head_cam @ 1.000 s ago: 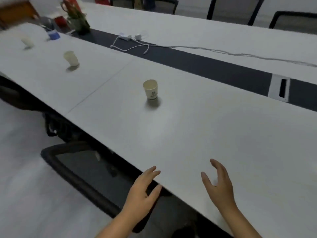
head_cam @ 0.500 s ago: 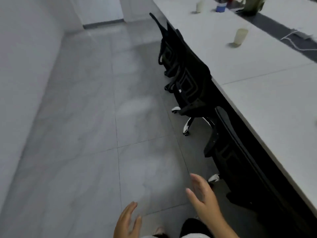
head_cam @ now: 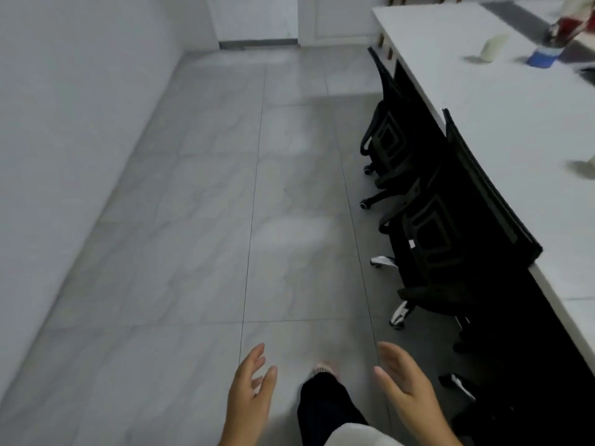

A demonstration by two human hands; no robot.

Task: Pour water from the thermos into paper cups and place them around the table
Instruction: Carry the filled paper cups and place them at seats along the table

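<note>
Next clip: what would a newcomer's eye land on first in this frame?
Two empty hands, the left hand and right hand, spread open low in the frame above grey floor tiles. At the right, black office chairs are tucked along the white table, where a blurred paper cup stands near its far end.

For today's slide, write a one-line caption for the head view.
Empty left hand and right hand over grey floor tiles, beside black office chairs and a white table holding a paper cup.
</note>
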